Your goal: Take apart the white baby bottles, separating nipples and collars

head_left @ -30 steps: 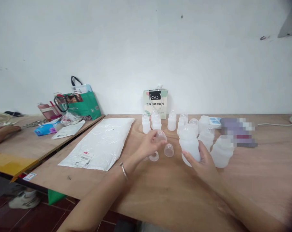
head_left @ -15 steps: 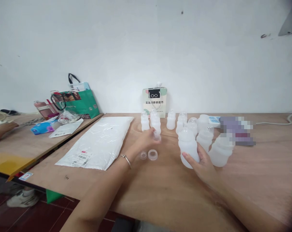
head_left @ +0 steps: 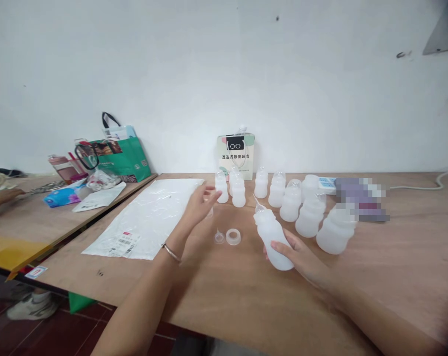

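A frosted white baby bottle (head_left: 273, 240) is in my right hand (head_left: 288, 251), whose fingers wrap round its lower body. The bottle leans to the left, with a thin pointed clear tip at its top. My left hand (head_left: 201, 201) hovers over the table with its fingers apart, partly hiding a clear cap (head_left: 210, 212) beneath it. On the table between my hands lie a small clear nipple (head_left: 219, 238) and a translucent screw ring (head_left: 233, 237). Several capped baby bottles (head_left: 239, 190) stand behind, and a larger one (head_left: 335, 232) stands at the right.
Left of my left hand lies a white plastic mailer (head_left: 145, 217). A paper bag (head_left: 235, 155) stands against the wall. On the adjoining table are a green bag (head_left: 125, 158), a tissue pack (head_left: 64, 194) and another person's hand (head_left: 7, 196). A white cable (head_left: 416, 187) runs at the right.
My left hand has moved left, away from the standing bottles, with the clear cap now below it. My right hand has brought its bottle left and tilted it away from the row.
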A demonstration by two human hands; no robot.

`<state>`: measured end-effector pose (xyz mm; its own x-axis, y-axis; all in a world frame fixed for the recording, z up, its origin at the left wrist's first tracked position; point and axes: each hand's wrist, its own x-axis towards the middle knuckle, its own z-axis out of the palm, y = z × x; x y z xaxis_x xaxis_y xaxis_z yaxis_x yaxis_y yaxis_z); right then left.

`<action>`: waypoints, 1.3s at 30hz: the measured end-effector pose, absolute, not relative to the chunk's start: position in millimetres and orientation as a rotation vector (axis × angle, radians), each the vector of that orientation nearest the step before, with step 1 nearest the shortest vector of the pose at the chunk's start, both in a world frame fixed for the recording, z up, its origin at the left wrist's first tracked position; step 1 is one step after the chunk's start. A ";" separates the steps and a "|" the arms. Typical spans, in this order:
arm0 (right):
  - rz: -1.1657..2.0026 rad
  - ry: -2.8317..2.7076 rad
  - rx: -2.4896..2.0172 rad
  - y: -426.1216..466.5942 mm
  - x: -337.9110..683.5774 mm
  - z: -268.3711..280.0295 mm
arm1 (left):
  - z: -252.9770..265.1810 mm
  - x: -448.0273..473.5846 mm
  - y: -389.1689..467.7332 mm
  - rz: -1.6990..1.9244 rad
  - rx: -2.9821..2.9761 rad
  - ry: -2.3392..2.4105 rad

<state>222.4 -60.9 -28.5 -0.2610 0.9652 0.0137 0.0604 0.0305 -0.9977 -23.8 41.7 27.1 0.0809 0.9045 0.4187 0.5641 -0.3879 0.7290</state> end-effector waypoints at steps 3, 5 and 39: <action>1.641 -1.318 -0.922 -61.2 221.3 -29.0 | 30.2 7.6 11.2 0.871 1.791 0.778; 1.777 -1.238 -0.852 -60.5 219.8 -28.6 | 24.2 24.5 -2.4 0.746 1.672 0.584; 1.782 -1.231 -0.951 -68.5 210.8 -10.3 | 10.2 43.5 -19.7 1.056 1.385 0.435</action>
<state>210.8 -68.5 -10.3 -0.4368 0.8862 -0.1547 -0.1689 -0.2497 -0.9535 43.5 -19.7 10.2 0.5050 0.8022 0.3185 -0.3451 -0.1506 0.9264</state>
